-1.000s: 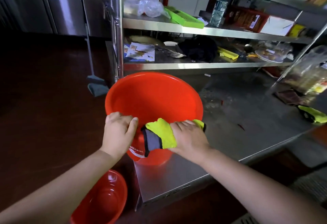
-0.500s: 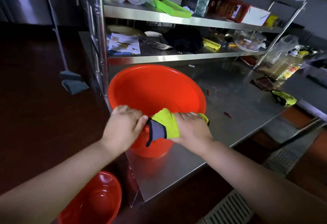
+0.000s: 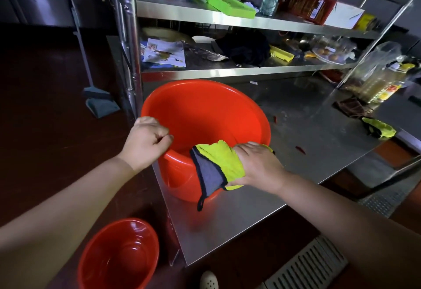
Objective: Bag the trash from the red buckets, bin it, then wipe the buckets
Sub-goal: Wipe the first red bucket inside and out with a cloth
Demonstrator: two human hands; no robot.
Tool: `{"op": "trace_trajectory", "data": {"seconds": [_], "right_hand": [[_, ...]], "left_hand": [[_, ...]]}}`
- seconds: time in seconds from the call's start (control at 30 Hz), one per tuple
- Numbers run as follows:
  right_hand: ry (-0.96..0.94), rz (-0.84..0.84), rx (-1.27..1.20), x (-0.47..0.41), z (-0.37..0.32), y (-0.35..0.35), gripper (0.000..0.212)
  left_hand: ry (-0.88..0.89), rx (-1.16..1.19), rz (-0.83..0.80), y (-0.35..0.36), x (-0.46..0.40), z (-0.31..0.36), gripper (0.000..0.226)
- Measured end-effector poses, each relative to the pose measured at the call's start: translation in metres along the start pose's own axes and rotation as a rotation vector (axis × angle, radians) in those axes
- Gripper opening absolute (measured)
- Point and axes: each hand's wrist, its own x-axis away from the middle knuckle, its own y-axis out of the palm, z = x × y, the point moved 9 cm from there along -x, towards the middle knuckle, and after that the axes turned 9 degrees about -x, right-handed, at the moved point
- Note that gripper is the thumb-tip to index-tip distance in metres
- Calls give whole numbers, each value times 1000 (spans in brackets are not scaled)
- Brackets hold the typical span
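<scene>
Down by my feet, a second red bucket is sitting on the floor. Above it, my left hand is gripping the rim of the red bucket on the steel table, while my right hand is pressing a yellow-and-grey cloth over its near rim. Pushing hard could be tipping the bucket off the table's corner.

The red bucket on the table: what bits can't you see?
- Head view: red bucket, bottom hidden by its near wall and the yellow cloth.
- Right hand: fingertips hidden behind the cloth and rim.
- Left hand: fingertips curled out of sight.
- Second red bucket: cut off by bottom edge.
</scene>
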Motion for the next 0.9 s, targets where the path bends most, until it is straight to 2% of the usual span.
{"op": "trace_trajectory", "data": {"seconds": [0.2,0.37,0.5,0.63,0.83,0.9], "right_hand": [[-46,-156,69,5,76,5,73],[1,-282,-53,-6,128,9,86],[-82,-348,-37,-14,153,9,89],[-190,-445,-99,-21,158,12,74],[-241,-522,-205,-42,156,0,30],[-251,-482,-224,-50,154,-10,30]], "left_hand": [[28,-18,-59,3,-21,-13,41],[6,-46,-126,10,-39,-25,36],[-38,-60,-184,14,-48,-33,37],[-49,-110,-230,19,-55,-35,38],[-114,-245,-321,25,-59,-37,34],[-159,-319,-350,26,-62,-31,34]]}}
